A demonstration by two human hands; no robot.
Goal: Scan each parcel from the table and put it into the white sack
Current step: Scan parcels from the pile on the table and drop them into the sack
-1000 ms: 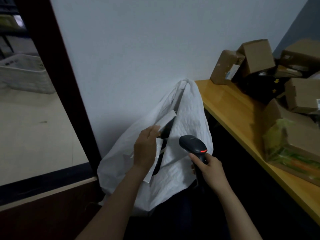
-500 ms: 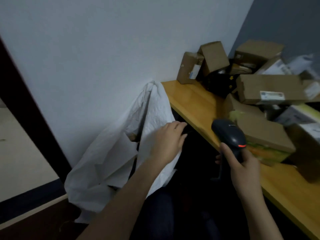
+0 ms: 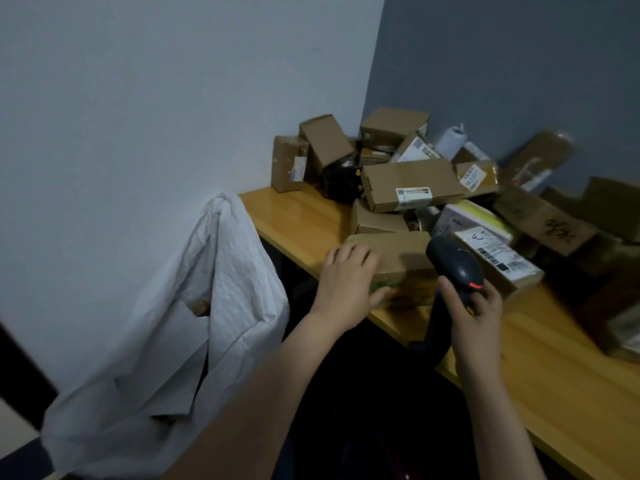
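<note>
A brown cardboard parcel with green print on its side lies at the near edge of the wooden table. My left hand grips its left end, fingers over the top and thumb on the front side. My right hand holds a black barcode scanner with a red light, its head just right of that parcel. The white sack hangs against the wall left of the table, its mouth open, with a bit of brown cardboard showing inside.
A heap of several brown parcels fills the table's back and right side, up against the grey wall. A labelled box lies right behind the scanner. Bare table top shows at the near right.
My left hand left the sack's edge and moved right onto the near parcel on the table. The right hand with the scanner stayed beside it. The view turned right toward the table.
</note>
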